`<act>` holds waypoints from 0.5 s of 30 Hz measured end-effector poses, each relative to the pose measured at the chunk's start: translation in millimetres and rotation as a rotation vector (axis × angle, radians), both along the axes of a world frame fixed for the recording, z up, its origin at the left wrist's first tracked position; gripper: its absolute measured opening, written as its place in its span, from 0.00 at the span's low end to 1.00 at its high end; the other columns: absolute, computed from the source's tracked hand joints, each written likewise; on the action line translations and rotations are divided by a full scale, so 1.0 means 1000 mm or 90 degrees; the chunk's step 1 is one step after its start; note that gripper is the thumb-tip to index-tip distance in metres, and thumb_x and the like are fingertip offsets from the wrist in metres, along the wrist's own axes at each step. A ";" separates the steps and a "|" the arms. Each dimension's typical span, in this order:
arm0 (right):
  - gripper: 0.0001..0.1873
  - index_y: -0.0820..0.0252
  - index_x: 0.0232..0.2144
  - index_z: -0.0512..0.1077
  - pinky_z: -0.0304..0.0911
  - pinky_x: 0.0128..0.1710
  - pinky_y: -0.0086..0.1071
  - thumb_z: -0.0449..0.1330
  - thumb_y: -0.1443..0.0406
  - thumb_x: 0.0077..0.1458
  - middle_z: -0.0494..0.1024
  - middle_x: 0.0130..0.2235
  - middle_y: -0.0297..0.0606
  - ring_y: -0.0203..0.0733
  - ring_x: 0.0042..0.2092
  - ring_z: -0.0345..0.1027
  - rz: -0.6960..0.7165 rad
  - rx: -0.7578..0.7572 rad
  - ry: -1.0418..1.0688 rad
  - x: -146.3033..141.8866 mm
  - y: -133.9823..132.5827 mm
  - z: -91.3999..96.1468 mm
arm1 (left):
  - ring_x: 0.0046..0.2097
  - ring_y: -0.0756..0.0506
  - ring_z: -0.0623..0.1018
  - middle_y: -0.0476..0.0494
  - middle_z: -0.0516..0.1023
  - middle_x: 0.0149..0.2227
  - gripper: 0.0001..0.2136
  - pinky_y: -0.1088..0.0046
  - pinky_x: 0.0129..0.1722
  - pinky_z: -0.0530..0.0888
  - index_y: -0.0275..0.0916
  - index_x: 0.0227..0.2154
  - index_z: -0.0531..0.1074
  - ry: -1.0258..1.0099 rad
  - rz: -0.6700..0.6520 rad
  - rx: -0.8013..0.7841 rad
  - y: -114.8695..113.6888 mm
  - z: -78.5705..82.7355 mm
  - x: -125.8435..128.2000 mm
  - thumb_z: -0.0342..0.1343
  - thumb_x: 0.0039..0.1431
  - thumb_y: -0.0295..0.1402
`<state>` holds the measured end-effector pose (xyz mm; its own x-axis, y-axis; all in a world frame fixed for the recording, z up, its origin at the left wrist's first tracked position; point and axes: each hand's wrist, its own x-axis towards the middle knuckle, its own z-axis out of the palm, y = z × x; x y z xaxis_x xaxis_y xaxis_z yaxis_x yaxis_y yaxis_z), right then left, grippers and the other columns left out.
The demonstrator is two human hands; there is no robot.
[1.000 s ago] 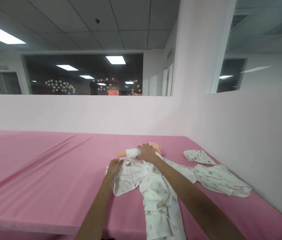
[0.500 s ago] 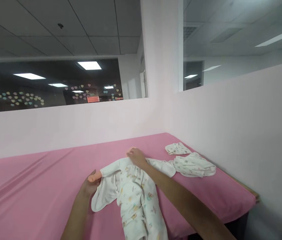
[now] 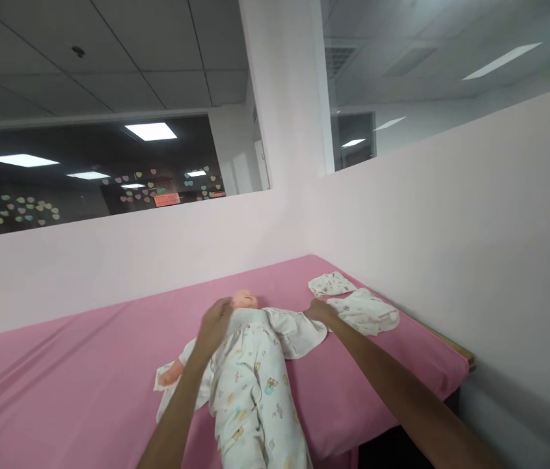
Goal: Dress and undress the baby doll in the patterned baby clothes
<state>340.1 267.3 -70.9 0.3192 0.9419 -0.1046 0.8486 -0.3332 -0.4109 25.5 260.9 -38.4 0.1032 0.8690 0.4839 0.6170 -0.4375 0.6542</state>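
Observation:
A baby doll lies on its back on the pink-covered table, its head [image 3: 245,299] toward the wall. It wears white patterned trousers [image 3: 258,391] and a white top, with the right-hand sleeve [image 3: 299,333] spread out. My left hand [image 3: 216,322] is at the doll's shoulder beside its head; its fingers are blurred and partly hidden. My right hand [image 3: 321,311] is closed on the outer part of the spread sleeve. On the left, the doll's bare hand [image 3: 171,373] pokes out of the other sleeve, with loose white cloth beneath it.
A folded patterned cloth [image 3: 330,284] and a crumpled white garment [image 3: 370,311] lie on the right side of the pink sheet [image 3: 343,404]. White walls [image 3: 450,215] with windows meet behind the table. The table's front right edge shows below my right arm.
My left hand has let go of the doll's hand and moved up to its shoulder. My right hand has gone from the head to the right sleeve. The view has shifted rightward.

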 end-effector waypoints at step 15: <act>0.13 0.64 0.43 0.71 0.71 0.34 0.32 0.59 0.60 0.62 0.75 0.40 0.37 0.36 0.36 0.71 0.106 -0.056 0.066 0.033 -0.033 -0.004 | 0.47 0.38 0.76 0.38 0.79 0.41 0.09 0.64 0.46 0.67 0.39 0.34 0.72 0.503 -0.145 -0.005 -0.014 -0.013 0.088 0.49 0.59 0.35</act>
